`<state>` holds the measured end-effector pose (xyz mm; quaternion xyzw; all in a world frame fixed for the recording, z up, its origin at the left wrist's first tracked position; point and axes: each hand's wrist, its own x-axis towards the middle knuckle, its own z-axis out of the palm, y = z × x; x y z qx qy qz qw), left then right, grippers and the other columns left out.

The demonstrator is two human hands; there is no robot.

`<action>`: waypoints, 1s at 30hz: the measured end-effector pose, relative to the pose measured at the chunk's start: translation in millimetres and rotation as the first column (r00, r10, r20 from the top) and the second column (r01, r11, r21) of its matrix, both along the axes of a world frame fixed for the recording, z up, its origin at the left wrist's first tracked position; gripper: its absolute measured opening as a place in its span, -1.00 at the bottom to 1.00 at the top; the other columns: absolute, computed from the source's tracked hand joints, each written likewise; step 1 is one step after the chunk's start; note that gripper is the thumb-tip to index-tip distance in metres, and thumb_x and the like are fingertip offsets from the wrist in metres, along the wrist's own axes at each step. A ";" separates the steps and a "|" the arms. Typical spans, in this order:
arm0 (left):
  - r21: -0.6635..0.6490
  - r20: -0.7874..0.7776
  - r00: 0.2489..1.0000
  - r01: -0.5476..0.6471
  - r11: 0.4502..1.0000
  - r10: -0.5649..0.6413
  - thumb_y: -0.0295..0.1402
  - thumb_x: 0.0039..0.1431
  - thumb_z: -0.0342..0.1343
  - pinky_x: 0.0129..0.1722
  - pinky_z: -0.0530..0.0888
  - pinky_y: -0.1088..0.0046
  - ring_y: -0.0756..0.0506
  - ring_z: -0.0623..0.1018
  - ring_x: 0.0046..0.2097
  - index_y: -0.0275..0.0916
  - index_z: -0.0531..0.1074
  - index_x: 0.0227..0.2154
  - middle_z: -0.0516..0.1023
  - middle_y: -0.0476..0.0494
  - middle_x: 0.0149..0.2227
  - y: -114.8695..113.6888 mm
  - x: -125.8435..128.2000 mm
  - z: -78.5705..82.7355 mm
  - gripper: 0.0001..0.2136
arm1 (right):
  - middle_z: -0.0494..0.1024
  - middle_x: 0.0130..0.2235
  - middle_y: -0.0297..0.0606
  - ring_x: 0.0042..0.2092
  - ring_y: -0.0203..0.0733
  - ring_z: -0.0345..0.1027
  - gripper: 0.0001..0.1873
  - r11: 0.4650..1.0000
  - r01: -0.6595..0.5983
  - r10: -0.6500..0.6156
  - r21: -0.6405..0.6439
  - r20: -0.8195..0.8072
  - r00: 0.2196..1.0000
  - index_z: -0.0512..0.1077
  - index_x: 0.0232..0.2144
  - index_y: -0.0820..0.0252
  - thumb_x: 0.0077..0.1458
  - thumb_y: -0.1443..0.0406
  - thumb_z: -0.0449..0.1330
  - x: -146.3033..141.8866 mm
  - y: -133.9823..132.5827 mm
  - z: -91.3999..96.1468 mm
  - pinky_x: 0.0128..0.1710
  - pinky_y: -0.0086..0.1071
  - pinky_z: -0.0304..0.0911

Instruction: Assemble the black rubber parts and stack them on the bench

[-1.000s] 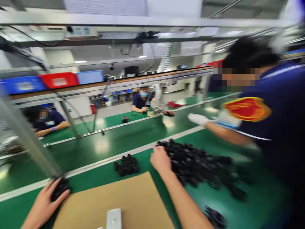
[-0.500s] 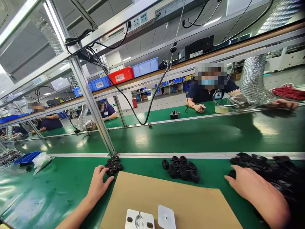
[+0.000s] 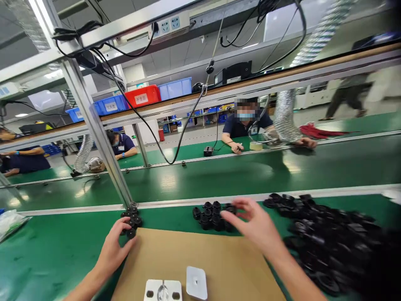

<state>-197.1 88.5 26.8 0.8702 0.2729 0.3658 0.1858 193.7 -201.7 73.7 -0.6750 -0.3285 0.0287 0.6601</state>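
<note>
My left hand (image 3: 113,251) rests on the green bench with its fingertips on a small cluster of black round parts (image 3: 131,218) at the foot of a metal post; its fingers are curled over them. My right hand (image 3: 254,223) hovers with fingers spread at the right edge of a second small group of black parts (image 3: 210,215). A big heap of the same black parts (image 3: 326,238) lies to the right. Between my arms lies a brown cardboard sheet (image 3: 194,259) with two white metal plates (image 3: 178,286) on its near edge.
A slanted aluminium post (image 3: 97,133) stands just beyond my left hand. A green conveyor belt (image 3: 219,175) runs across behind a white rail. Co-workers in dark blue sit on the far side. A clear plastic bag (image 3: 9,221) lies at the far left.
The camera view swung left, then steadied. My right hand moved from the big heap leftward to the middle group of parts. My left hand stayed at the small cluster by the post.
</note>
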 end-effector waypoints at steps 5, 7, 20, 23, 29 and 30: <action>-0.468 0.193 0.926 0.377 0.799 -0.323 -0.19 0.15 0.36 0.03 0.57 0.22 -0.22 0.61 -0.04 -0.19 0.48 -0.17 0.61 -0.19 -0.09 -69.3 91.9 29.4 -0.72 | 0.56 -0.21 -0.21 -0.18 -0.01 0.47 -0.54 0.924 -0.382 0.378 0.004 -0.156 0.912 0.53 -0.19 0.17 -0.13 0.16 0.53 -49.1 19.6 -18.6 -0.28 -0.32 0.42; -0.549 0.292 0.875 0.483 0.682 -0.385 -0.22 0.08 0.41 -0.06 0.56 0.30 -0.19 0.60 -0.10 -0.20 0.49 -0.20 0.61 -0.17 -0.16 -97.2 130.4 35.0 -0.70 | 0.58 -0.12 -0.16 -0.11 0.03 0.46 -0.54 0.892 -0.449 0.450 0.050 -0.177 0.875 0.58 -0.10 0.17 -0.08 0.19 0.51 -50.9 19.9 -25.3 -0.21 -0.28 0.44; -0.710 0.510 0.796 0.604 0.363 -0.327 -0.30 0.02 0.44 -0.02 0.51 0.34 -0.17 0.56 -0.10 -0.21 0.59 -0.09 0.59 -0.14 -0.13 -118.6 172.8 -13.3 -0.63 | 0.53 -0.18 -0.21 -0.20 -0.05 0.39 -0.62 0.842 -0.534 0.530 0.078 -0.314 0.788 0.60 -0.12 0.10 -0.01 0.24 0.52 -50.6 14.4 -34.1 -0.30 -0.37 0.35; -0.702 0.567 0.754 0.653 0.284 -0.331 -0.35 0.02 0.43 0.05 0.50 0.33 -0.19 0.56 -0.02 -0.17 0.64 -0.05 0.56 -0.15 -0.08 -121.7 173.4 -11.1 -0.63 | 0.55 -0.15 -0.20 -0.17 0.00 0.43 -0.67 0.867 -0.498 0.470 -0.027 -0.290 0.834 0.63 -0.09 0.07 0.06 0.23 0.46 -55.2 13.2 -33.8 -0.25 -0.32 0.40; -0.705 0.591 0.737 0.670 0.233 -0.330 -0.39 0.02 0.41 0.03 0.49 0.32 -0.21 0.55 0.02 -0.11 0.68 -0.04 0.52 -0.16 -0.03 -124.5 172.7 -13.3 -0.62 | 0.53 0.02 -0.21 -0.05 0.03 0.46 -0.72 0.883 -0.449 0.428 -0.136 -0.158 0.890 0.64 -0.07 -0.02 0.15 0.24 0.42 -64.4 7.7 -20.0 -0.16 -0.33 0.47; -0.710 0.581 0.746 0.660 0.244 -0.325 -0.40 0.02 0.41 0.03 0.48 0.32 -0.21 0.55 0.03 -0.10 0.68 -0.04 0.53 -0.16 -0.03 -124.3 171.8 -13.8 -0.62 | 0.52 0.04 -0.22 -0.06 0.01 0.46 -0.72 0.878 -0.454 0.437 -0.152 -0.136 0.889 0.64 -0.06 -0.04 0.15 0.24 0.43 -65.7 7.0 -16.8 -0.18 -0.35 0.47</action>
